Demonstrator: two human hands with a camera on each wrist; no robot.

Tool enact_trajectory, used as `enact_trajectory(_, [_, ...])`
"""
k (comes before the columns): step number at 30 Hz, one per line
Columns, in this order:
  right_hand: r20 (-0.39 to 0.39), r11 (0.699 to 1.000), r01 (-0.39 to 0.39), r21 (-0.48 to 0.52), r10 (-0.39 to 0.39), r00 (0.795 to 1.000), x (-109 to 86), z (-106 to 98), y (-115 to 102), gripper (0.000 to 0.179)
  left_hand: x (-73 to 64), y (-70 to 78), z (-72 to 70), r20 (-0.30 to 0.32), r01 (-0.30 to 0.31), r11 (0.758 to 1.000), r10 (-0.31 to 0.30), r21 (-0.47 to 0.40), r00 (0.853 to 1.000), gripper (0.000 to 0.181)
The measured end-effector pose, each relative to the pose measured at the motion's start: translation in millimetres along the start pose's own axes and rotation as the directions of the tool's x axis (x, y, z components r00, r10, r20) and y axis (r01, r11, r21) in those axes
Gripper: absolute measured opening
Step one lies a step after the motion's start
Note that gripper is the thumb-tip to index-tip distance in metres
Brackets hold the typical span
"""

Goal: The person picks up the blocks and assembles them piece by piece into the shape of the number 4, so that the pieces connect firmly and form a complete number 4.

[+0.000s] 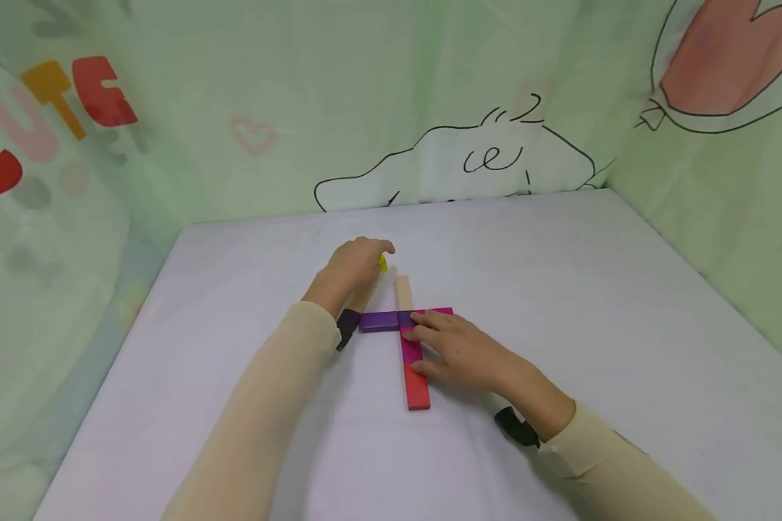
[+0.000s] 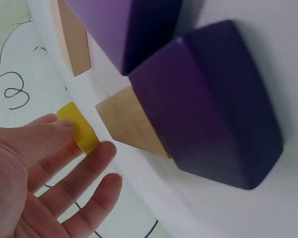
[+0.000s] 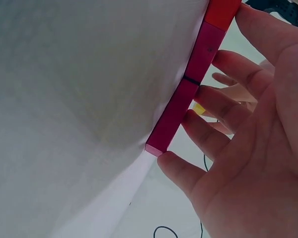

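My left hand (image 1: 352, 266) is at the far end of a block layout, pinching a small yellow block (image 2: 78, 128) between thumb and fingers. Below that wrist, a natural wood block (image 1: 363, 297) meets a dark purple block (image 2: 203, 109). A lighter purple block (image 1: 379, 322) runs from there to another purple block (image 1: 405, 319) at the crossing. My right hand (image 1: 465, 354) rests its spread fingertips along a magenta block (image 1: 411, 352), a red block (image 1: 418, 391) and a second magenta block (image 3: 171, 119). Part of the magenta blocks is covered by those fingers in the head view.
Another wood block (image 1: 404, 293) points away from the crossing toward the back. The layout lies on a white-covered table (image 1: 234, 253). A printed curtain (image 1: 261, 87) hangs behind it and at both sides. Dark wrist straps (image 1: 515, 427) sit on the wrists.
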State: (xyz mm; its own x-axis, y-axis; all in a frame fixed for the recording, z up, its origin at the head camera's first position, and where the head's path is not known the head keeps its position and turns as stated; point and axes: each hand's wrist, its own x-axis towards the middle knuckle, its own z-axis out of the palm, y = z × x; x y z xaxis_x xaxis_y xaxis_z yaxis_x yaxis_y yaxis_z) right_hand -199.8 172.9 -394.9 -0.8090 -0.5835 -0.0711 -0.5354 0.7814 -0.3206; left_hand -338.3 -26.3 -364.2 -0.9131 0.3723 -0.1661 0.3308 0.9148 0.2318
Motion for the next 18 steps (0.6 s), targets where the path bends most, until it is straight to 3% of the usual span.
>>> enact_trajectory(9, [0.000, 1.000, 0.002, 0.005, -0.002, 1.000, -0.4, -1.8, -1.1, 0.050, 0.4, -0.8, -1.6, 0.028, -0.022, 0.999, 0.021, 0.025, 0.999, 0.041])
enact_trajectory(18, [0.002, 1.000, -0.003, 0.011, 0.003, 1.000, -0.8, -1.5, -0.6, 0.051, -0.3, -0.3, 1.0, 0.031, -0.025, 1.000, 0.025, -0.019, 0.999, 0.028])
